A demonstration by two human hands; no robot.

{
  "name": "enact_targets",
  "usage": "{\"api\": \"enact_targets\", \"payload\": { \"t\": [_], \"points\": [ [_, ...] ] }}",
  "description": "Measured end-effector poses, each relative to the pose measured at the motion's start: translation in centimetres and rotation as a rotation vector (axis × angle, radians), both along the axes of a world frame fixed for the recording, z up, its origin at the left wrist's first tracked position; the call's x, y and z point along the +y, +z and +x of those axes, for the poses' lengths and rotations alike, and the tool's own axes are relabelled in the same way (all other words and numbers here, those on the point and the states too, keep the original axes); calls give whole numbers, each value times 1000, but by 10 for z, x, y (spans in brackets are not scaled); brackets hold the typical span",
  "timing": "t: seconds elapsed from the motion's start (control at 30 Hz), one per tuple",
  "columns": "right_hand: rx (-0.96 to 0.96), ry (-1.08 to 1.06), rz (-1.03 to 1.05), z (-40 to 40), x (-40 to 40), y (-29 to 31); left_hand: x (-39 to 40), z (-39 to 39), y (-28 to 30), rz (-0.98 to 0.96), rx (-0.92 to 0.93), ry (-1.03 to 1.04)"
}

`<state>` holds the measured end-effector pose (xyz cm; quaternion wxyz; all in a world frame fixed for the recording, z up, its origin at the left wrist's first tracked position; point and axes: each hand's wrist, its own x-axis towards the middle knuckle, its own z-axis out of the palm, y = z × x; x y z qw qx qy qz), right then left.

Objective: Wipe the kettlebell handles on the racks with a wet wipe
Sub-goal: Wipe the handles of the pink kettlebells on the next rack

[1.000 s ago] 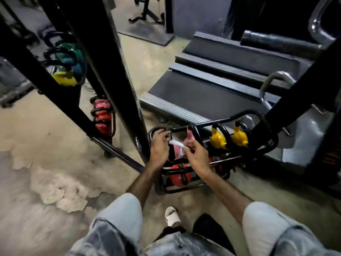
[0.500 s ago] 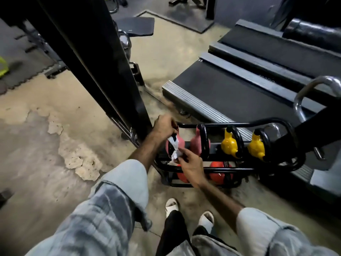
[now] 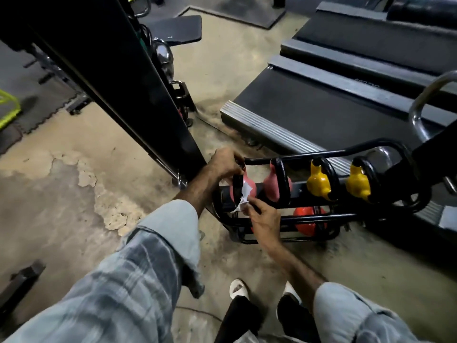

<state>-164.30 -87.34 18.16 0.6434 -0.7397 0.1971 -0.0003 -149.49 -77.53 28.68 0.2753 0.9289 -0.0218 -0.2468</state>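
The person's left hand (image 3: 226, 162) curls its fingers around the top of the black handle (image 3: 238, 185) of a pink rounded kettlebell (image 3: 248, 188), which sits at the left end of the upper shelf of a low black tubular metal rack (image 3: 321, 152). The right hand (image 3: 264, 220) pinches a crumpled white wet wipe (image 3: 243, 198) between thumb and fingertips and presses it against the lower part of that same handle, just beside the pink body. On the same shelf, to the right, stand a second pink kettlebell (image 3: 270, 188) and two yellow kettlebells (image 3: 317, 181) (image 3: 357, 183), each with a black handle. An orange-red kettlebell (image 3: 306, 222) lies on the lower shelf beneath them. The rack stands on a worn, patchy concrete floor (image 3: 74, 181), with a black treadmill deck (image 3: 309, 107) just behind it and a broad black steel upright (image 3: 118, 70) at its left end. Pale plaid sleeves (image 3: 138, 268) cover both forearms.
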Motion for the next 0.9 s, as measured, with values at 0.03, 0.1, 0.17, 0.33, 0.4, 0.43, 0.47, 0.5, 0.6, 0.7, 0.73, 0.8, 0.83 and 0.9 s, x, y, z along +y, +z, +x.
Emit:
{"api": "enact_targets", "payload": {
  "t": [0.03,0.1,0.17,0.33,0.4,0.43,0.47,0.5,0.6,0.7,0.73,0.8,0.83,0.9],
  "points": [
    [11,-32,6,-4,4,1,1,0,-1,-27,29,10],
    [13,-119,5,-4,14,6,2,0,2,-47,52,6],
    [-5,-186,17,8,19,18,1,3,2,-48,54,-7],
    [-15,-256,63,17,25,16,1,9,-4,-56,106,8],
    [0,-255,19,0,30,6,5,10,-5,-95,148,24],
    [6,-271,11,-7,32,5,6,12,-8,-102,153,21],
    [8,-291,24,-8,33,5,7,13,-11,-94,146,22],
    [2,-302,37,-6,34,9,7,15,-15,-78,128,31],
    [-51,-300,11,15,35,25,4,21,-26,-28,72,37],
    [-77,-315,-12,18,35,27,0,22,-30,1,39,41],
    [-78,-320,-38,10,36,23,-1,22,-32,4,36,54],
    [-77,-324,-92,-8,40,15,-1,25,-39,16,28,65],
    [-74,-332,-87,-16,42,12,-1,22,-35,13,18,64],
    [-74,-361,-56,-16,43,13,-3,18,-27,5,20,50]
  ]
}}
